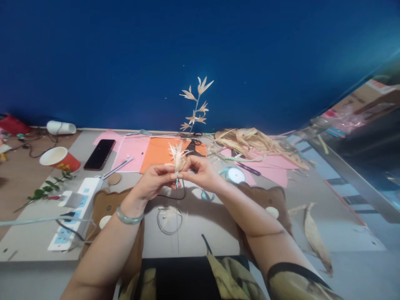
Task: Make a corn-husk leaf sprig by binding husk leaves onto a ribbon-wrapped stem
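My left hand (pixel 155 180) and my right hand (pixel 201 172) meet above the grey table (pixel 193 227), both pinched on a small dried husk flower (pixel 178 156) with pale pointed petals. Its thin stem hangs down between my fingertips. A jade-green bangle (pixel 128 217) circles my left wrist. Below my hands lies a coil of thin wire (pixel 169 219). A roll of pale blue ribbon (pixel 235 175) sits just right of my right hand.
A finished husk-flower sprig (pixel 196 104) stands at the blue wall. Dried husks (pixel 253 143) pile on pink paper (pixel 131 152) and orange paper (pixel 159 152). A black phone (pixel 99 153), red paper cup (pixel 60 159), power strip (pixel 76 212) and green sprig (pixel 46 188) lie at the left. Scissors (pixel 193 146) rest behind my hands.
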`<state>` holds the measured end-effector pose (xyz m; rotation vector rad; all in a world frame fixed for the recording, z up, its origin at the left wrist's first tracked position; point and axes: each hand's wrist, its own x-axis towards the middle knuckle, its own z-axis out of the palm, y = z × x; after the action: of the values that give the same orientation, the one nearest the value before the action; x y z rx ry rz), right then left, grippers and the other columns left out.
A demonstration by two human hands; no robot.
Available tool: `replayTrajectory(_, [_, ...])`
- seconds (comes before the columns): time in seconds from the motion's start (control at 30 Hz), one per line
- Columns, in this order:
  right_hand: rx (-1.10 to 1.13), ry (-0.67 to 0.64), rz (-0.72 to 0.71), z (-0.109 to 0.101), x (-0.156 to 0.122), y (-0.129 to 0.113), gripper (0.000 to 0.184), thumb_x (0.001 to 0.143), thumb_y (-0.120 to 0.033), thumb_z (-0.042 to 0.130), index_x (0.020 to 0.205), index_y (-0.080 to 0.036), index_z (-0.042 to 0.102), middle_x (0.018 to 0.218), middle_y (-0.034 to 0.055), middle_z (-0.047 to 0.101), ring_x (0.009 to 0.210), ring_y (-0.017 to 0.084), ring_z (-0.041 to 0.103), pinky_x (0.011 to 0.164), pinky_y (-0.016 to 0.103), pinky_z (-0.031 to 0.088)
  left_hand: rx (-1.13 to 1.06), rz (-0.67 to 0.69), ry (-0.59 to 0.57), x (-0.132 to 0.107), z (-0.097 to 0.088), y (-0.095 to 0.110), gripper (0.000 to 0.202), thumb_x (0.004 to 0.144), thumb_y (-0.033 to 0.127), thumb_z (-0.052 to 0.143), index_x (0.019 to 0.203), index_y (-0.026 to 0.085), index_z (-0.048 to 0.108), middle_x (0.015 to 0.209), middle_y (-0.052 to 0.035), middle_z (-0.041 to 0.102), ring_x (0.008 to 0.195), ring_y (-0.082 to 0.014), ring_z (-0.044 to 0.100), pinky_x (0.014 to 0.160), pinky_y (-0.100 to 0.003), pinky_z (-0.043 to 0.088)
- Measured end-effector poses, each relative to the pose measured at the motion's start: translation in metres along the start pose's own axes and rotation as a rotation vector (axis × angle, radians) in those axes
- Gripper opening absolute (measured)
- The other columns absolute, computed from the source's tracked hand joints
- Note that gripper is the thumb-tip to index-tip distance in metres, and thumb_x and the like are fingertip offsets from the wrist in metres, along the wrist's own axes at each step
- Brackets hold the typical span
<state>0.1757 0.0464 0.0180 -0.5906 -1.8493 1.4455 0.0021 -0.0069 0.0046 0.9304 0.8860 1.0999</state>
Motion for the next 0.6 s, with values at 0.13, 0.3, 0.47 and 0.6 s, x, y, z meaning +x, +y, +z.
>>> replayTrajectory(0.13, [-0.004,-0.024,-0.001,-0.0002,-0.0002,-0.0009,0.030,0.072,-0.037,0.075,0.069,-0.016,0.054,0.071,0.0023,0.062,0.066,0.012,0.057,0.061,0.025,0.045,0.012,0.000,-0.003,-0.0012,-0.0002,0.0005,0.026,0.061,0.035,0.081,0.067,0.012,0.071,0.061,-0.0054,0.064,0.055,-0.0127,0.060,0.051,-0.023,0.053])
replayTrajectory(0.3, [-0.011,-0.003,0.029,-0.0003,-0.0001,0.0020,0.034,0.068,-0.039,0.078,0.071,-0.016,0.052,0.075,0.0022,0.061,0.067,0.012,0.057,0.064,0.027,0.047,0.021,0.016,0.016,-0.0030,0.0022,0.0031,0.031,0.056,0.037,0.084,0.059,0.012,0.065,0.055,-0.0032,0.061,0.049,-0.0123,0.058,0.047,-0.024,0.051])
replayTrajectory(0.47, [-0.160,-0.033,0.059,-0.0020,-0.0002,-0.0007,0.031,0.074,-0.042,0.071,0.070,-0.015,0.057,0.067,0.0006,0.058,0.061,0.010,0.051,0.056,0.023,0.041,0.010,0.063,0.071,-0.0020,0.0018,0.0034,0.036,0.053,0.040,0.085,0.056,0.014,0.060,0.049,-0.0016,0.059,0.044,-0.0137,0.059,0.044,-0.024,0.049])
replayTrajectory(0.6, [-0.250,-0.079,0.051,-0.0039,0.0010,-0.0038,0.031,0.079,-0.042,0.065,0.067,-0.014,0.061,0.064,0.0011,0.059,0.061,0.011,0.050,0.056,0.023,0.039,0.056,0.094,0.086,-0.0003,-0.0012,0.0016,0.036,0.056,0.040,0.083,0.060,0.014,0.059,0.053,-0.0022,0.061,0.044,-0.0127,0.058,0.045,-0.024,0.050])
